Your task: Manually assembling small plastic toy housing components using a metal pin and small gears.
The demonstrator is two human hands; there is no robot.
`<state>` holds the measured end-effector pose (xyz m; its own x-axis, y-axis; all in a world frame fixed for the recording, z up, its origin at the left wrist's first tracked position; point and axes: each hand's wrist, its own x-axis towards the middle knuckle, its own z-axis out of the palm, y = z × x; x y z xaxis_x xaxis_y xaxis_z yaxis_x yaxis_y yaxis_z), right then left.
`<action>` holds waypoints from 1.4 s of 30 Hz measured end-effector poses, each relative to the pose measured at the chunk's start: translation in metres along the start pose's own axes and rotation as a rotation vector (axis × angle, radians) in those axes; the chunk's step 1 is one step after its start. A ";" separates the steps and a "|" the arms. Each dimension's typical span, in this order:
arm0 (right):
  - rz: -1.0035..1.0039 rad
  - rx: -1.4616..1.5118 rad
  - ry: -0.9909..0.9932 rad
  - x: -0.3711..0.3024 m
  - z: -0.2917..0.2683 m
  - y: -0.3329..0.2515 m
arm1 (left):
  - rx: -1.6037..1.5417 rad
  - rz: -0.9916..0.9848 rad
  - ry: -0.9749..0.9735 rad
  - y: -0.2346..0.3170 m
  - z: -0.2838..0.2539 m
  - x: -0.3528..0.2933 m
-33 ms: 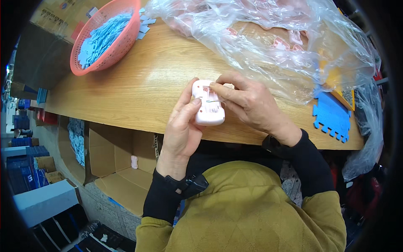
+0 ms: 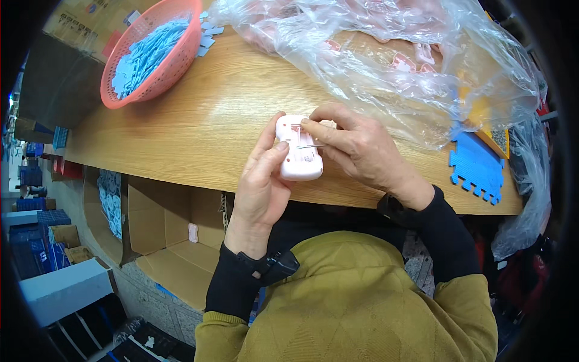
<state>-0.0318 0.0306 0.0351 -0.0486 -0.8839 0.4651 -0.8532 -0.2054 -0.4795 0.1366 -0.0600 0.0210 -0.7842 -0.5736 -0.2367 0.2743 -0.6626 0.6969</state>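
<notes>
A pale pink plastic casing (image 2: 303,170) with rounded ends and an open recess in its back is held just above the table's near edge. My left hand (image 2: 261,181) grips it from the left, thumb on its side and fingers behind. Over its right side, my right hand (image 2: 362,145) bends down with the index fingertip at the top of the recess. A thin metal tool (image 2: 312,146) sticks out from under my right fingers and reaches across the recess. Its other end is hidden in the hand, so its kind cannot be told.
A coral basket (image 2: 175,69) of light blue flat pieces stands at the far left of the wooden table (image 2: 241,78). Clear plastic sheeting (image 2: 374,90) with pink parts covers the back right. A blue foam mat (image 2: 476,166) lies right. Below, an open carton (image 2: 163,211) holds a pink piece.
</notes>
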 end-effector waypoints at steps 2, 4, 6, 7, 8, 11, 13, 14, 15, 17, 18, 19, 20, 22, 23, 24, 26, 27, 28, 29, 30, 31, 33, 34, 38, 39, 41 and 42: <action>0.001 -0.139 -0.111 -0.003 -0.002 -0.006 | -0.022 0.003 0.020 -0.001 -0.001 0.000; -0.007 -0.165 -0.174 -0.003 -0.007 -0.005 | -0.024 -0.007 0.021 -0.006 -0.007 0.001; -0.017 -0.190 -0.238 -0.003 -0.009 0.001 | -0.027 -0.016 0.024 -0.006 -0.008 -0.002; -0.007 0.051 -0.208 -0.003 -0.009 0.011 | -0.057 -0.035 -0.025 -0.004 -0.006 -0.004; 0.002 0.291 -0.177 -0.003 -0.008 0.019 | -0.088 -0.054 -0.073 -0.003 -0.006 -0.005; 0.481 0.516 -0.143 0.001 -0.006 0.031 | -0.073 -0.014 -0.085 0.000 -0.012 -0.004; 0.556 0.472 -0.100 0.011 -0.002 0.032 | -0.082 0.029 -0.004 0.007 -0.018 -0.008; 0.534 0.390 -0.101 0.014 0.003 0.035 | -0.096 0.048 0.002 0.011 -0.022 -0.009; 0.512 0.308 -0.103 0.018 0.008 0.038 | -0.111 0.067 0.008 0.015 -0.025 -0.009; 0.466 0.264 -0.112 0.026 0.022 0.043 | -0.115 0.089 0.028 0.020 -0.032 -0.011; 0.420 0.218 -0.149 0.030 0.029 0.045 | -0.121 0.109 0.045 0.021 -0.034 -0.011; 0.369 0.174 -0.191 0.033 0.034 0.044 | -0.124 0.114 0.052 0.022 -0.036 -0.012; 0.364 0.177 -0.198 0.035 0.037 0.043 | -0.116 0.121 0.063 0.023 -0.037 -0.014; 0.338 0.060 -0.192 0.039 0.043 0.041 | -0.113 0.132 0.077 0.023 -0.040 -0.015; 0.334 0.060 -0.198 0.039 0.045 0.042 | -0.116 0.128 0.081 0.022 -0.041 -0.014; 0.272 0.022 -0.202 0.039 0.045 0.043 | -0.120 0.124 0.083 0.021 -0.042 -0.014; 0.207 -0.017 -0.210 0.038 0.047 0.046 | -0.120 0.117 0.087 0.018 -0.042 -0.013; 0.228 0.112 -0.170 0.037 0.047 0.047 | -0.116 0.108 0.087 0.016 -0.041 -0.012; 0.248 0.241 -0.130 0.039 0.046 0.046 | -0.121 0.111 0.088 0.015 -0.040 -0.011; 0.245 0.238 -0.134 0.040 0.041 0.042 | -0.110 0.082 0.064 0.013 -0.038 -0.009; 0.333 0.329 -0.153 0.040 0.032 0.037 | -0.100 0.053 0.040 0.010 -0.036 -0.008; 0.420 0.428 -0.178 0.041 0.027 0.029 | -0.088 0.025 0.026 0.007 -0.037 -0.007; 0.399 0.444 -0.200 0.043 0.016 0.015 | -0.074 0.024 0.033 0.005 -0.032 -0.008; 0.388 0.453 -0.211 0.042 0.011 0.011 | -0.065 0.008 0.022 0.003 -0.029 -0.007; 0.287 0.423 -0.199 0.039 0.004 0.005 | -0.049 -0.024 0.017 0.001 -0.014 -0.007; 0.165 0.361 -0.161 0.037 0.006 0.008 | -0.043 -0.029 0.023 0.000 -0.013 -0.007; 0.044 0.299 -0.121 0.035 0.006 0.009 | -0.043 -0.029 0.001 -0.001 -0.012 -0.006; -0.009 0.255 -0.130 0.034 0.005 0.009 | -0.043 -0.028 -0.020 -0.001 -0.012 -0.006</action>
<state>-0.0385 -0.0033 0.0433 0.0394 -0.9247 0.3786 -0.6940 -0.2980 -0.6554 0.1476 -0.0615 0.0134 -0.8029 -0.5449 -0.2418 0.2755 -0.6988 0.6601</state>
